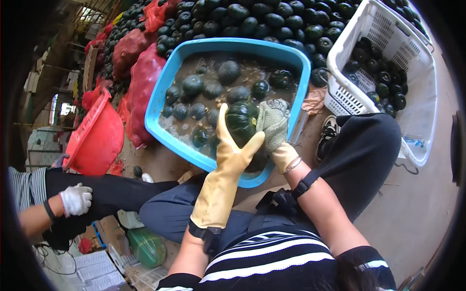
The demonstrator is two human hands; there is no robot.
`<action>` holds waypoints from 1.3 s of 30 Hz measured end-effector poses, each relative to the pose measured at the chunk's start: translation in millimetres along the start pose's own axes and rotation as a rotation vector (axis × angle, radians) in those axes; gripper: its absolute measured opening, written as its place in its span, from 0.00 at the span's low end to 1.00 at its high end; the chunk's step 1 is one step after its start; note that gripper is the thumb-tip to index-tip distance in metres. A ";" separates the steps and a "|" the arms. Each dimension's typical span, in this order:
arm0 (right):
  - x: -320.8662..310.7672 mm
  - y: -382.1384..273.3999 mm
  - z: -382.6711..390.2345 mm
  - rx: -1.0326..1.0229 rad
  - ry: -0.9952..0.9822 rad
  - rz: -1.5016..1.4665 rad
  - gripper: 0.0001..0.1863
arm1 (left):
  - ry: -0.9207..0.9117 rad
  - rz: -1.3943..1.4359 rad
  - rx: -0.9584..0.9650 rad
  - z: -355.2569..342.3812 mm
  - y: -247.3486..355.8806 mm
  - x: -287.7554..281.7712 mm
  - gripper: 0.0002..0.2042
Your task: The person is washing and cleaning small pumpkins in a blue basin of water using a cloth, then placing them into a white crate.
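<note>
My left hand (232, 151), in a long yellow rubber glove, holds a dark green pumpkin (241, 122) from the left and below, thumb and fingers spread around it. On the pumpkin's right side my right hand (283, 156) presses a grey-green terry cloth (273, 121); the cloth covers most of that hand, leaving yellow glove showing at the wrist. Both hands are over the near part of a blue tub (156, 92). Murky brown water fills it, with several wet pumpkins (193, 84) floating or partly under.
A white crate (340, 98) with several pumpkins stands at right. Behind the tub is a large pumpkin heap (272, 20). Red mesh sacks (145, 89) and a red basin (98, 140) are at left, where another person's white-gloved hand (76, 199) rests. My legs flank the tub's near side.
</note>
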State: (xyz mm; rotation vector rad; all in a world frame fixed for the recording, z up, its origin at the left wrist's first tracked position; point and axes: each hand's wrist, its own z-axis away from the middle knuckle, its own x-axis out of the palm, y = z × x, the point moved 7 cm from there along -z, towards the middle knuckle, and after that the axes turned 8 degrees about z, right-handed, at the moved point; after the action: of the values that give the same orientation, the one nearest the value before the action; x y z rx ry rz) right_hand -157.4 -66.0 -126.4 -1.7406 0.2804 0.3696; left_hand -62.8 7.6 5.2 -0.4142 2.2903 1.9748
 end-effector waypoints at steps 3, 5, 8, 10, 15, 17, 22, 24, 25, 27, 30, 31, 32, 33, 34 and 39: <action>-21.1 -72.8 14.3 -0.097 -0.126 0.075 0.14 | -0.068 0.752 -0.287 -5.1 -7.5 -24.4 0.40; -31.0 -78.7 18.9 -0.391 0.319 0.170 0.25 | -0.045 0.761 -0.247 -10.9 -16.1 -27.6 0.38; 4.6 -79.5 28.3 -0.523 0.195 0.395 0.22 | 0.054 0.542 -0.199 -11.6 -25.7 -43.0 0.39; -11.4 -112.5 19.7 -0.532 -0.076 0.433 0.24 | -0.147 0.477 -0.208 -12.6 -21.5 -54.0 0.37; -20.3 -114.2 26.4 -0.484 -0.374 0.546 0.24 | -0.521 0.297 -0.572 -15.2 -26.6 -59.4 0.43; -31.2 -128.8 24.5 -0.626 -0.158 0.313 0.23 | -0.587 0.449 -0.693 -8.1 -36.2 -61.6 0.43; -5.0 -124.2 20.2 -0.550 -0.562 0.486 0.29 | -0.527 0.383 -0.822 -1.5 -69.5 -80.6 0.29; -2.4 -129.9 21.1 -0.609 -0.533 0.629 0.26 | -0.409 0.357 -0.572 -14.0 -72.0 -79.5 0.23; -12.0 -154.9 22.2 -0.689 -0.568 0.670 0.20 | -0.290 0.257 -0.457 -14.4 -66.1 -81.4 0.23; 1.1 -113.5 37.9 -0.832 0.059 0.426 0.18 | -0.221 0.109 -0.570 -27.1 -100.0 -74.4 0.25; -3.4 -126.8 18.9 -0.518 -0.126 0.742 0.17 | -0.089 0.002 -0.435 -15.6 -81.8 -77.4 0.26; -15.0 -103.8 8.2 -0.348 -0.124 0.613 0.17 | -0.056 -0.017 -0.388 -11.2 -61.3 -63.5 0.24; -5.5 -91.1 -8.4 -0.186 -0.107 0.092 0.17 | -0.082 -0.015 -0.343 -14.5 -62.7 -64.7 0.21; -11.8 -86.3 -3.3 -0.308 -0.015 0.544 0.18 | -0.109 -0.012 -0.297 -18.6 -63.3 -65.5 0.18; -3.8 -83.1 -4.3 -0.285 -0.084 0.600 0.17 | -0.067 0.156 -0.343 -20.8 -59.6 -64.2 0.17; 22.9 -106.7 13.8 -0.396 -0.203 0.787 0.28 | -0.010 0.067 -0.532 -28.3 -76.8 -64.9 0.16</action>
State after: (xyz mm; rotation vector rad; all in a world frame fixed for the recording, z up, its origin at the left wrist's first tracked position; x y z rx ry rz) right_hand -96.6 -31.0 -41.7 -1.8985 0.7876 1.2307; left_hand 22.6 -20.5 -48.1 -0.3620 1.7615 2.6009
